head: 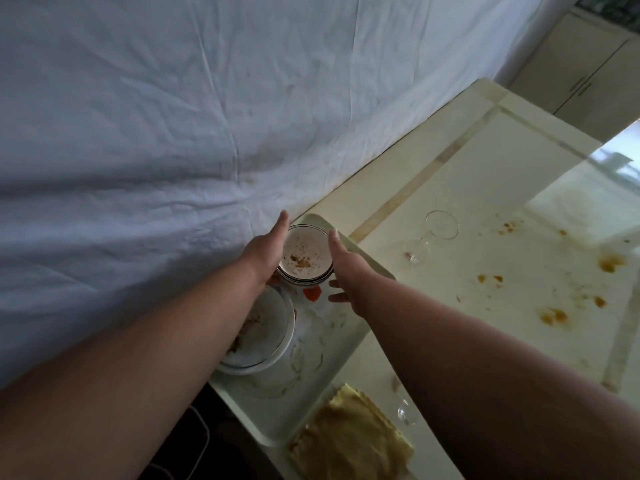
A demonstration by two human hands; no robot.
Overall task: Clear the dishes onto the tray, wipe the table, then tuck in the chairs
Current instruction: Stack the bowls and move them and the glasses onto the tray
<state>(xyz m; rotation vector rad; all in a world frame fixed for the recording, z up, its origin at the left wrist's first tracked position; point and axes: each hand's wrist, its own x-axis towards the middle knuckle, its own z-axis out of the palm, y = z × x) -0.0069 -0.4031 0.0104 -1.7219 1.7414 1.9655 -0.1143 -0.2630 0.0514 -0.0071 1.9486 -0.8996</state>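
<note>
A dirty white bowl (304,255) with a dark rim and brown crumbs sits between my two hands over the far end of the pale tray (323,344). My left hand (264,251) presses its left side, thumb pointing away. On the right side my right hand (350,271) cups it, thumb at the rim and fingers curled under. Nearer me on the tray lies a white plate (268,336) with food scraps, partly under my left forearm. An orange food piece (312,293) lies just below the bowl.
A clear wine glass (437,231) lies on its side on the cream table. Brown sauce stains (553,317) dot the tabletop to the right. A yellow cloth (349,441) rests by the tray's near end, beside another glass (405,414). A white sheet (173,133) hangs along the left.
</note>
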